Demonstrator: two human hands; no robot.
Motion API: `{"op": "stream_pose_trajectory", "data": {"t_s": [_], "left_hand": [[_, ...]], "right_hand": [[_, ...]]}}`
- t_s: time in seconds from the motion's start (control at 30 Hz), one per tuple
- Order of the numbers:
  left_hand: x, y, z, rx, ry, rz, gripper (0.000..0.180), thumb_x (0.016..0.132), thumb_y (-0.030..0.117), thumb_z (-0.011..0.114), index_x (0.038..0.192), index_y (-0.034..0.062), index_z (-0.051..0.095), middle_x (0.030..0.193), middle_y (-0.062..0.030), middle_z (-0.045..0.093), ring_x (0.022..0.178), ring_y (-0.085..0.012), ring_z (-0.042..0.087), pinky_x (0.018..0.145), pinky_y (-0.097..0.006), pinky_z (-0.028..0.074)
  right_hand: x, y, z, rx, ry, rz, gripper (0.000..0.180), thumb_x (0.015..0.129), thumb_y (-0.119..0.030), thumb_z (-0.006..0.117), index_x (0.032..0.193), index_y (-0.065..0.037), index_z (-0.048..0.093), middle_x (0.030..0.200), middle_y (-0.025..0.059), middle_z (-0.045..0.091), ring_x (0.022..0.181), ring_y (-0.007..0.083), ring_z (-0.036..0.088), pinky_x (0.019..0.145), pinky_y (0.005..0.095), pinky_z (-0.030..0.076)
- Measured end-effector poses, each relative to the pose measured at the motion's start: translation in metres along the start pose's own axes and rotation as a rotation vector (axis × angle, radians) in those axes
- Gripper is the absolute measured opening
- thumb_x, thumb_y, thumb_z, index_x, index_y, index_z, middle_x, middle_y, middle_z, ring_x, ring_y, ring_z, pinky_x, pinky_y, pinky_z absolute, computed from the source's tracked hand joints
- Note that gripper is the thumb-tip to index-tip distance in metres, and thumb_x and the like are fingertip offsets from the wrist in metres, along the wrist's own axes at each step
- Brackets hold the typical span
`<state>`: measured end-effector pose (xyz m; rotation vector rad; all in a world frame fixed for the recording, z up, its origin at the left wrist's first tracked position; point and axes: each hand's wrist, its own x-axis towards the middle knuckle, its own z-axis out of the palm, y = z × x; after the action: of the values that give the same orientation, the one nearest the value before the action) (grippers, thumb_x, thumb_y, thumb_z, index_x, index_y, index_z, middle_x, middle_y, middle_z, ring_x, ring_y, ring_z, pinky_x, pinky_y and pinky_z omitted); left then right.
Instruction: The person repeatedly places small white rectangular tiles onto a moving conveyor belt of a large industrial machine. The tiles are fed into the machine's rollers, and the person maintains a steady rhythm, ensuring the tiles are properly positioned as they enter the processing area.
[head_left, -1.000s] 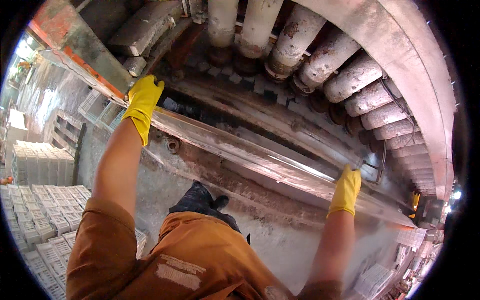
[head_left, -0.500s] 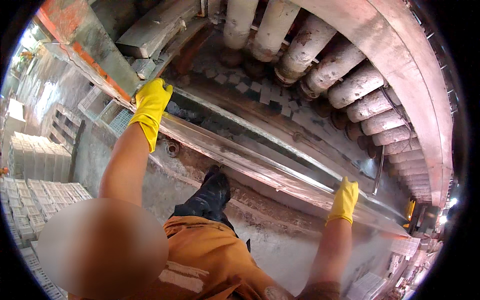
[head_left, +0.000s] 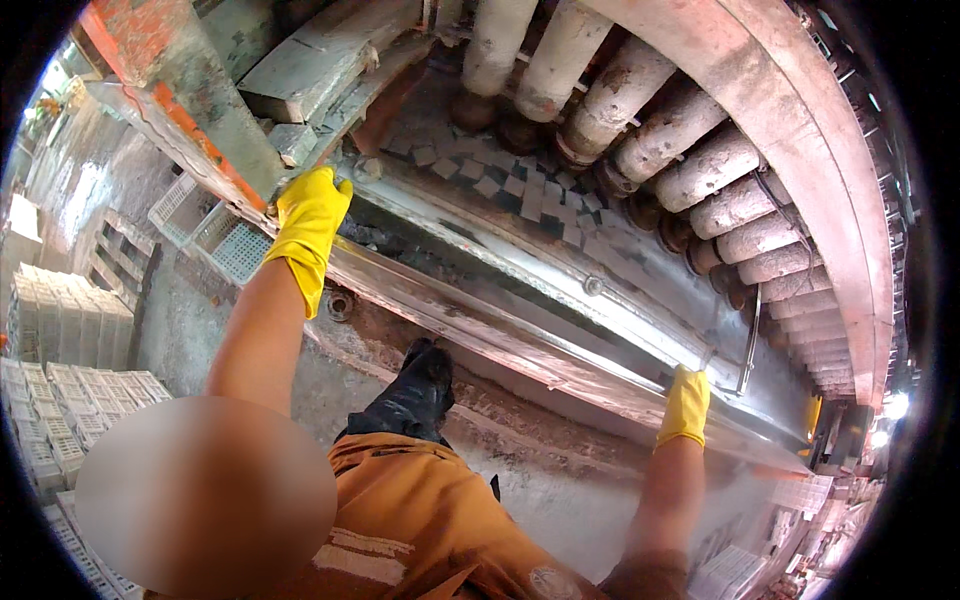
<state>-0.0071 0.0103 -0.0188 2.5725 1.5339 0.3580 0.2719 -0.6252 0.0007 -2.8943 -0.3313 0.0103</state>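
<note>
A long metal rail [head_left: 530, 262] slants across the machine from upper left to lower right, wet and shiny, with a round fitting on it. At its left end my left hand [head_left: 312, 215], in a yellow rubber glove, is closed, fingers curled over the far side and hidden. My right hand [head_left: 685, 405], gloved the same way, is closed at the rail near its right part; its fingertips are also hidden. Nearer to me runs the machine's long front ledge [head_left: 480, 330], beneath both wrists. Small pale and dark tile pieces [head_left: 530, 195] lie inside the machine, beyond the rail.
A row of thick dirty cylinders [head_left: 640, 90] hangs under a curved beam [head_left: 790, 110]. A thin metal rod [head_left: 750, 345] stands past my right hand. Stacked white plastic crates [head_left: 70, 310] and a pallet [head_left: 120, 250] are at left. My boot [head_left: 425, 370] is by the ledge.
The rail has tilted, showing a broader bright face and its round fitting. My right hand has shifted slightly toward me and my left hand slightly rightward; both stay closed. The view has shifted a little.
</note>
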Motion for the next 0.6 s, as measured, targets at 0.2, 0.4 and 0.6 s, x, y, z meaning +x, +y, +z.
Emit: {"op": "stream_pose_trajectory", "data": {"t_s": [0.2,0.4,0.6], "left_hand": [[-0.001,0.0,0.002,-0.01,0.041,0.017,0.042,0.087,0.046,0.07,0.107,0.0101,0.076,0.105,-0.0172,0.075,0.1,-0.0391,0.071,0.086,-0.049,0.055],[0.003,-0.004,0.002,-0.015,0.016,0.013,0.042,0.088,0.046,0.07,0.109,0.0097,0.075,0.108,-0.0175,0.075,0.103,-0.0388,0.07,0.087,-0.049,0.055],[0.002,-0.005,0.005,-0.063,-0.013,0.012,0.045,0.09,0.046,0.067,0.117,0.0097,0.073,0.114,-0.0189,0.073,0.108,-0.0387,0.069,0.091,-0.05,0.054]], "right_hand": [[0.003,0.01,0.004,-0.24,-0.034,-0.203,0.036,0.1,-0.021,0.049,0.086,0.006,0.067,0.086,0.0272,0.065,0.075,0.0423,0.065,0.068,0.0473,0.05],[0.002,0.002,0.011,0.079,0.001,-0.015,0.027,0.099,-0.019,0.055,0.093,0.003,0.07,0.094,0.025,0.067,0.085,0.0396,0.068,0.076,0.0447,0.054],[0.005,0.021,0.015,-0.504,0.019,-0.282,0.026,0.1,-0.021,0.059,0.104,0.0,0.074,0.099,0.0236,0.068,0.091,0.0379,0.07,0.079,0.0441,0.056]]}}
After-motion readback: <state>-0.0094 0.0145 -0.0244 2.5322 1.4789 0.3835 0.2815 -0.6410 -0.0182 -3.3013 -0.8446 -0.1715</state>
